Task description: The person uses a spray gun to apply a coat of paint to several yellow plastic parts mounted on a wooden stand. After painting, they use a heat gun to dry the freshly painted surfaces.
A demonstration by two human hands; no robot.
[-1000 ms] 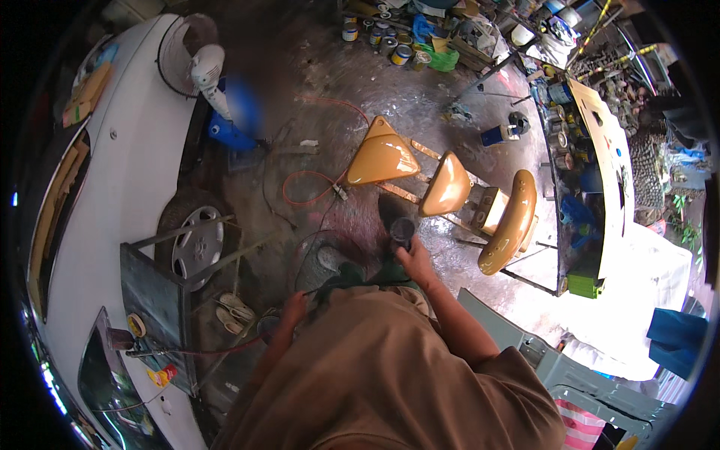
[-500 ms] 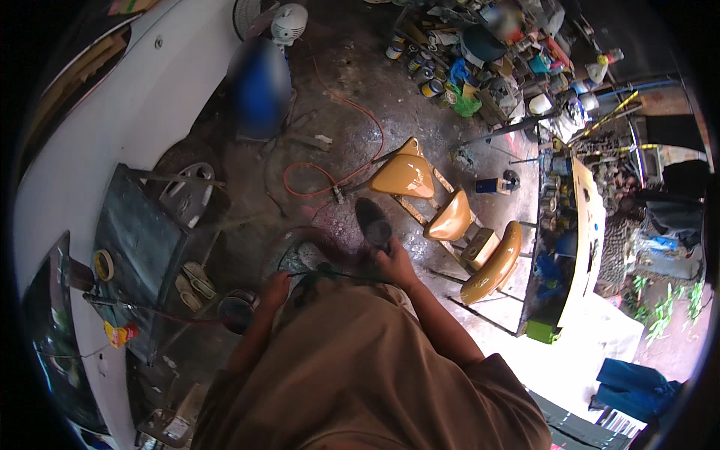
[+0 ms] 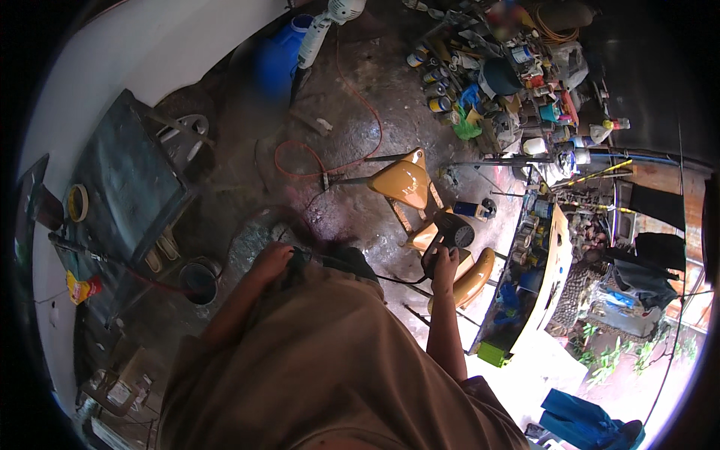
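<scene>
My right hand (image 3: pixel 444 264) is closed around the handle of a dark tool that looks like a spray gun (image 3: pixel 459 234), with a round black cup. It is over the glossy golden-orange panels, covering part of the middle panel (image 3: pixel 422 235). A triangular panel (image 3: pixel 401 184) lies farther off; a long curved panel (image 3: pixel 474 281) lies nearer, beside my right hand. From the tool a black hose (image 3: pixel 401 280) runs left toward my waist. My left hand (image 3: pixel 274 259) is closed in front of my left side, apparently on the hose; its grip is partly hidden.
A dark panel (image 3: pixel 124 180) stands on the left near a bucket (image 3: pixel 199 279). An orange hose (image 3: pixel 300 144) loops over the floor. Ahead are a fan (image 3: pixel 345 9) and blue drum (image 3: pixel 283 56). Paint cans (image 3: pixel 439 104) and clutter fill the far right; a cluttered table (image 3: pixel 536 300) stands right.
My right hand has moved right with the tool, from over bare floor to over the golden-orange panels. My left hand stays near my waist, slightly higher in view. The whole view has shifted.
</scene>
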